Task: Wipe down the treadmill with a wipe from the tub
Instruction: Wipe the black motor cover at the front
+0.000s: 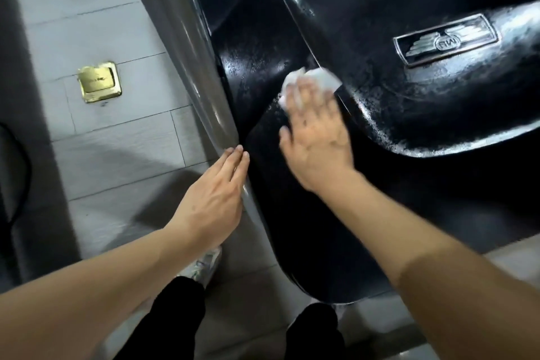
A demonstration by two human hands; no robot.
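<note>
White wipe [309, 82], centre frame: pressed flat under right hand [317, 137] (fingers straight, blurred) on black treadmill cover [409, 96]. Left hand [216, 199], fingers straight, nothing held, laid on grey upright [187, 38]. Tub unseen.

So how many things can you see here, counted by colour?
Black: 1, the treadmill motor cover
White: 1, the wipe under the right hand
Gold: 1, the brass floor socket
Grey: 1, the treadmill upright, touched by the left hand
Total: 4 things, plus 2 hands
</note>
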